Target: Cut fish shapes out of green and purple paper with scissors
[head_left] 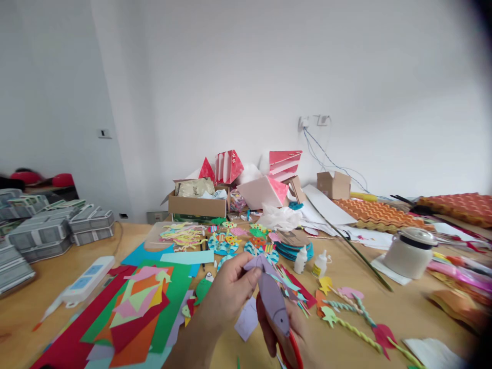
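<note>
- Lighting: bright, diffuse; soft shading on the wall (230,77) beyond the left hand (228,289).
- Far right of it: dark corners, stretched, blurred margin.

Straight ahead counted as 12. Grey bundles (40,233) stacked at 10 o'clock. Open brown box (198,207) set at 11, pale bag (194,187) tucked inside. Red-and-white shapes (227,167) piled at 12, by wall (230,77). Small box (333,185) placed at 1, blue cords (323,150) hung from wall sockets (323,121) above. White pot (408,256) put on paper (384,269) at 2, bumpy orange sheets (378,212) laid behind.
</note>
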The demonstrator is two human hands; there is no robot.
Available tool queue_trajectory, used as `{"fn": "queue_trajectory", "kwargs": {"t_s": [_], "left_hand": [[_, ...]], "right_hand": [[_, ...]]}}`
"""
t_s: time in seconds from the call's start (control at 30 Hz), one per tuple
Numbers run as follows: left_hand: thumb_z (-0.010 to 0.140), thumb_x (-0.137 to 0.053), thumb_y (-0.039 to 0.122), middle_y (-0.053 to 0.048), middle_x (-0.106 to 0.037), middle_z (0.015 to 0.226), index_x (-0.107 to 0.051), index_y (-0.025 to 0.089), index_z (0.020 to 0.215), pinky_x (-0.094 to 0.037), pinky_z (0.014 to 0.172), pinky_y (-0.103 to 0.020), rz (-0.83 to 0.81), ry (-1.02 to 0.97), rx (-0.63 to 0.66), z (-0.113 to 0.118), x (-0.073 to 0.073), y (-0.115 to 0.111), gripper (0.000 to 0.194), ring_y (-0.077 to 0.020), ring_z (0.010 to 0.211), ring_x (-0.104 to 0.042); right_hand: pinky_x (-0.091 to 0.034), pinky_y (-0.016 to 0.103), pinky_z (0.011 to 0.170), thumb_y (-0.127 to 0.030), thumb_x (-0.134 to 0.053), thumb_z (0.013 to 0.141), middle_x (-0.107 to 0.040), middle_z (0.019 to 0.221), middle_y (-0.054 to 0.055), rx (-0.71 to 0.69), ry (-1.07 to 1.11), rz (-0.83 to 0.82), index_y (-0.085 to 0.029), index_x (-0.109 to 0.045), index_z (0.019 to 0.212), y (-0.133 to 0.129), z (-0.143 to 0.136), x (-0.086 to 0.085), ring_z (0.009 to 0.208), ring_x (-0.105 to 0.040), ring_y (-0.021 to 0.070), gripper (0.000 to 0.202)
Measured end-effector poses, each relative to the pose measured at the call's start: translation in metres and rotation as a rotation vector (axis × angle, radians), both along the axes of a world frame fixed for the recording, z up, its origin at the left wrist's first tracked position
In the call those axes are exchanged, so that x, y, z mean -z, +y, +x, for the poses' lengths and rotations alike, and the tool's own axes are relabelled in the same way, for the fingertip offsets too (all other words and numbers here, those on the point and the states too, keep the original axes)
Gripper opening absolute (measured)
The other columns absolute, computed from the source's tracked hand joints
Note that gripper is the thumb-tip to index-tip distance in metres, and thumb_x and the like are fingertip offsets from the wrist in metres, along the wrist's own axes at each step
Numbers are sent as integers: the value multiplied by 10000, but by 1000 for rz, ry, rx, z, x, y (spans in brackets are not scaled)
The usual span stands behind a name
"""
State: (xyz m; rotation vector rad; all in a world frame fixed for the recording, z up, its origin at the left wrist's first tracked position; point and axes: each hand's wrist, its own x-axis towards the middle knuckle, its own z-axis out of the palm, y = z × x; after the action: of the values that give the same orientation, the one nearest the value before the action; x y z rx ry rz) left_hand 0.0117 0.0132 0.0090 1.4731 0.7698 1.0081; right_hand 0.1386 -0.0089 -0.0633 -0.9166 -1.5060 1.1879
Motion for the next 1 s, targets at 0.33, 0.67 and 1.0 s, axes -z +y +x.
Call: {"fn": "queue_trajectory", "kwargs": {"t_s": [0.33,0.67,1.0], "left_hand": [[827,-416,323,67,-345,565,-420,188,690,-237,474,-211,69,64,1,-3,0,-4,193,-78,511,-307],[825,-417,320,68,-338,573,-402,191,672,-223,480,-214,56,91,-44,-1,0,-3,200,-79,518,-292],[796,-423,289,72,-332,535,-416,189,654,-222,462,-207,12,57,-81,4,-4,-8,174,-78,487,-298]], "right_hand": [[-274,195,321,-594,-448,734,-383,428,-53,104,-44,-20,-216,-427,528,-14,-3,-24,325,-355,90,431],[-268,194,375,-366,-430,792,-357,374,-82,105,-72,66,-212,-393,559,-11,-3,-18,333,-306,80,282],[-325,201,354,-449,-408,814,-322,403,-69,272,-182,32,-220,-438,581,-27,-9,-43,364,-383,119,328]]}}
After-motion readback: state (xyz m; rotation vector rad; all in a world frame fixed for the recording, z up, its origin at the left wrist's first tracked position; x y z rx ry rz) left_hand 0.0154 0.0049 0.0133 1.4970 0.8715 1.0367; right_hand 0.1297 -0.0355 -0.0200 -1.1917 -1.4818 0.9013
